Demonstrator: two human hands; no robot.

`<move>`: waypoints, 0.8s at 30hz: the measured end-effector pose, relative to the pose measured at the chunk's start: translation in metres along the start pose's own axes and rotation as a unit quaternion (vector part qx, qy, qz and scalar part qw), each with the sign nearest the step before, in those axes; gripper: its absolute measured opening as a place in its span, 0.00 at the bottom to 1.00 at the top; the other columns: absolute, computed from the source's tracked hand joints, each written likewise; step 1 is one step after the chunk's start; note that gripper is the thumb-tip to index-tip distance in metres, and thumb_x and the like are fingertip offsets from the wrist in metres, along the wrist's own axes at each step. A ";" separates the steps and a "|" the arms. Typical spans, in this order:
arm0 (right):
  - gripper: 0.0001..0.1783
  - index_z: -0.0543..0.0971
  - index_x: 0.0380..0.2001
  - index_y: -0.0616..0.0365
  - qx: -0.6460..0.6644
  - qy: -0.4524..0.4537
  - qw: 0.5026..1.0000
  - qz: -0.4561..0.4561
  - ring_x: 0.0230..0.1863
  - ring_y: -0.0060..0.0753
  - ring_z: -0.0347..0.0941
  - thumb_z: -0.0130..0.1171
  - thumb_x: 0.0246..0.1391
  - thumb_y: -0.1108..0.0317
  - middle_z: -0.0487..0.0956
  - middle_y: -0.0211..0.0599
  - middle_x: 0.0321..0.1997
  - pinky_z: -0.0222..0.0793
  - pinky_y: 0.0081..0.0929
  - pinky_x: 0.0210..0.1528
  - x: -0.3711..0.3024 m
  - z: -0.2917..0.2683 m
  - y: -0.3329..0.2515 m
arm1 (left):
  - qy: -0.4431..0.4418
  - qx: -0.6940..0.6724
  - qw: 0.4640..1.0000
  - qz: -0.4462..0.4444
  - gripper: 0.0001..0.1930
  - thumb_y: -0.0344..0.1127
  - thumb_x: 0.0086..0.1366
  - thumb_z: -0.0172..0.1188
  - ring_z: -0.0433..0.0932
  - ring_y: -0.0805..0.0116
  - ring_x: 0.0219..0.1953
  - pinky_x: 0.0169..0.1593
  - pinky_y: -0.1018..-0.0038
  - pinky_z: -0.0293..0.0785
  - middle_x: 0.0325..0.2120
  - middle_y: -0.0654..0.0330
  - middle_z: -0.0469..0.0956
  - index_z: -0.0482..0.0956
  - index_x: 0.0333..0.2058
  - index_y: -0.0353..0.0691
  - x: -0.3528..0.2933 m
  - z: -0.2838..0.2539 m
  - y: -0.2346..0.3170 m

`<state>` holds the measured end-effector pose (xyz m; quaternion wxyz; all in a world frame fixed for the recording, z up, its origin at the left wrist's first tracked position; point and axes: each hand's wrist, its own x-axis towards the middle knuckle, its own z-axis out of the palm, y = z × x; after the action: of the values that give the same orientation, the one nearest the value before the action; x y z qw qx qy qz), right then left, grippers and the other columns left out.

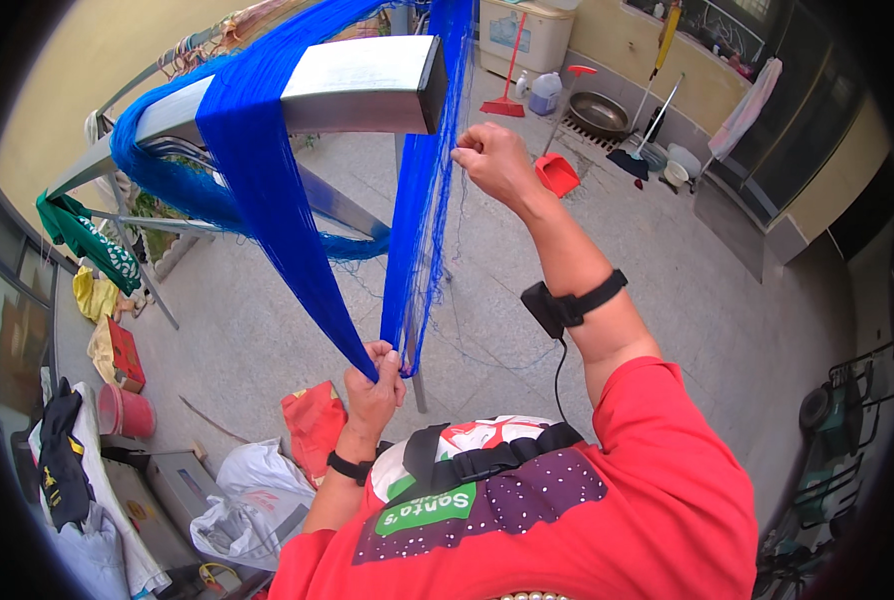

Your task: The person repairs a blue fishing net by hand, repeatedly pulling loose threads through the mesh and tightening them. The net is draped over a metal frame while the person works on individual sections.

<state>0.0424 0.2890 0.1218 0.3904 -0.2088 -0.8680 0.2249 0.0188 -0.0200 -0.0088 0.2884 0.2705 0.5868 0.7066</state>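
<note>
We see a hank of blue yarn draped over a square metal beam, its strands hanging down to the left hand, whose fingers are closed around the gathered lower end. The right hand is raised beside the beam's end, fingers pinched on a few thin strands. A red dustpan lies on the concrete floor beyond.

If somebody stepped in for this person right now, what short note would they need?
Left hand: closed around the gathered lower end of the bright blue thread hank.
Right hand: raised, fingers pinching a few strands of the hanging part.
The hank is draped over the grey metal beam.
Done: thread hung and gathered.
Left: loose, straying strands remain near the right hand.
</note>
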 end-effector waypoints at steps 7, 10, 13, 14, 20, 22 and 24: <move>0.08 0.78 0.23 0.64 0.161 -0.031 0.983 0.083 0.22 0.25 0.69 0.61 0.46 0.69 0.73 0.32 0.19 0.66 0.26 0.26 -0.038 -0.040 0.000 | 0.008 0.003 1.000 0.003 0.05 0.28 0.65 0.50 0.65 0.79 0.08 0.12 0.83 0.57 0.18 0.59 0.72 0.67 0.36 0.32 0.003 0.000 0.000; 0.07 0.78 0.23 0.63 0.359 -0.059 0.913 0.184 0.20 0.16 0.65 0.60 0.48 0.70 0.71 0.26 0.19 0.63 0.19 0.22 -0.051 -0.060 0.002 | 0.001 0.008 1.000 -0.003 0.05 0.28 0.65 0.50 0.64 0.79 0.08 0.12 0.84 0.57 0.18 0.59 0.72 0.67 0.36 0.32 0.004 0.000 0.000; 0.05 0.77 0.25 0.62 0.450 -0.056 0.870 0.192 0.17 0.14 0.64 0.59 0.50 0.72 0.72 0.27 0.19 0.61 0.16 0.19 -0.064 -0.066 -0.001 | -0.005 0.000 1.000 0.001 0.05 0.28 0.65 0.50 0.64 0.79 0.08 0.12 0.84 0.57 0.18 0.59 0.72 0.68 0.36 0.32 0.005 0.000 0.001; 0.05 0.77 0.25 0.62 0.456 -0.062 0.870 0.179 0.17 0.14 0.64 0.59 0.50 0.72 0.73 0.27 0.19 0.61 0.16 0.19 -0.069 -0.069 -0.002 | -0.007 0.000 1.000 -0.003 0.05 0.28 0.65 0.50 0.64 0.79 0.08 0.12 0.84 0.57 0.18 0.59 0.72 0.68 0.36 0.32 0.005 0.000 0.001; 0.06 0.77 0.23 0.62 0.375 -0.245 0.871 0.199 0.16 0.15 0.64 0.58 0.50 0.71 0.76 0.30 0.21 0.60 0.17 0.19 -0.117 -0.090 0.027 | -0.005 0.015 1.000 -0.007 0.05 0.28 0.65 0.50 0.64 0.79 0.09 0.12 0.84 0.57 0.19 0.59 0.72 0.67 0.37 0.32 0.003 0.000 0.001; 0.05 0.77 0.23 0.61 0.328 -0.318 0.852 0.255 0.16 0.17 0.65 0.58 0.48 0.71 0.76 0.30 0.21 0.62 0.19 0.19 -0.142 -0.085 0.049 | -0.001 0.010 1.000 -0.010 0.05 0.28 0.65 0.50 0.65 0.79 0.09 0.12 0.84 0.57 0.19 0.59 0.72 0.67 0.37 0.32 0.003 -0.001 0.001; 0.05 0.77 0.22 0.61 0.127 -0.428 0.854 0.268 0.17 0.23 0.68 0.59 0.44 0.71 0.76 0.34 0.20 0.64 0.24 0.20 -0.170 -0.073 0.068 | -0.013 0.014 1.000 -0.007 0.05 0.27 0.65 0.50 0.65 0.79 0.09 0.12 0.84 0.57 0.19 0.60 0.71 0.67 0.37 0.32 0.003 -0.001 0.000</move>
<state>0.2147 0.2687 0.0279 -0.0716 -0.2646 -0.8237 0.4964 0.0165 -0.0186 -0.0088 0.2968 0.2795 0.5945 0.6930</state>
